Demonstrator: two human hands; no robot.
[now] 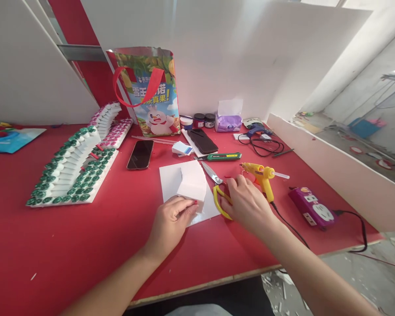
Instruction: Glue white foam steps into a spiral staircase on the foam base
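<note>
So the plain white, bent, board-like piece (192,181) sits on a white square sheet (167,174) just beyond the left hand (174,215), which pinches its near end. Looks shaped already, but no coloured trim on it, so I'd guess halfway. Right hand (246,201), palm down, grasps yellow-handled metal scissors (218,181); both forearms angle inward over the red desk (85,245).

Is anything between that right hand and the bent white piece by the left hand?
Yes, the yellow-handled scissors: they are just right of the bent white piece, at the fingers of the right hand. Nothing else visible stands between.
</note>
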